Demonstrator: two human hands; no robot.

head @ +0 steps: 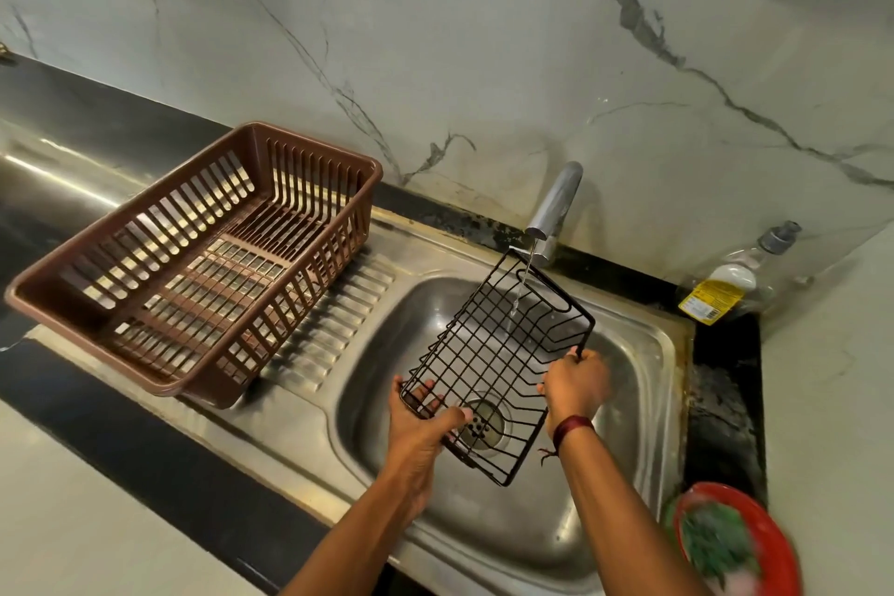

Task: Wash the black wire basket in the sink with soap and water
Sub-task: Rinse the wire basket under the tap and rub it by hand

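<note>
I hold the black wire basket [488, 358] tilted over the steel sink [643, 382], its far end raised under the tap [554, 208]. A thin stream of water runs from the tap onto the basket's upper wires. My left hand [421, 421] grips the basket's near left corner, fingers curled through the wires. On the right rim, my right hand [573, 385] pinches the wire. The drain shows through the mesh below.
A brown plastic dish rack [87, 305] stands on the ribbed drainboard to the left. A clear soap bottle [725, 290] with a yellow label sits at the back right corner. A red bowl [769, 542] holding a green scrubber lies at the front right.
</note>
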